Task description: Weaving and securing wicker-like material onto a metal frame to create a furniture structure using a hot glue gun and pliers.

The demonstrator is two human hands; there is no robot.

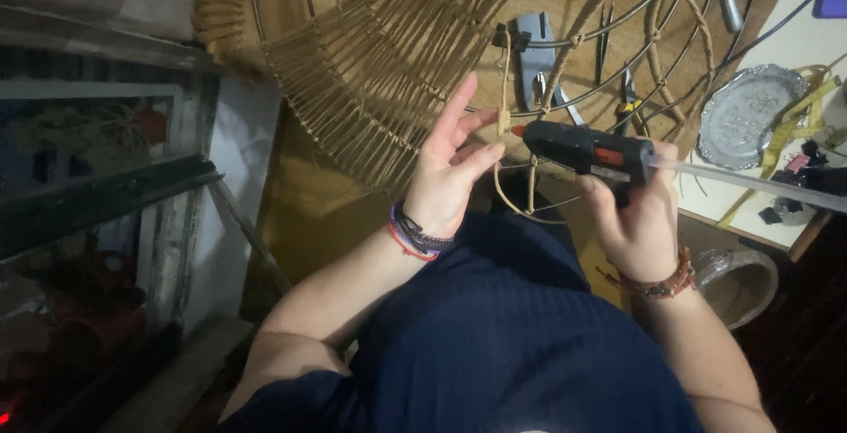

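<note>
Two hands (450, 168), one glue gun (587, 149), one wire frame (423, 54), one silver tray (750, 115).

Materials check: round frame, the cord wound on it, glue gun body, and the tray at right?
Round frame: thin grey rods with a dull sheen, looks like metal wire.
Cord: tan, matte, twisted strands, likely paper or natural-fibre twine.
Glue gun in the right hand: matte black moulded body, probably plastic; the stick behind is translucent.
Tray: silvery, embossed, reflective; metal or foil, cannot tell.

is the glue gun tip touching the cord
Touching, as far as the head view shows: the glue gun tip meets the cord pinched by the left hand, no gap visible.
</note>
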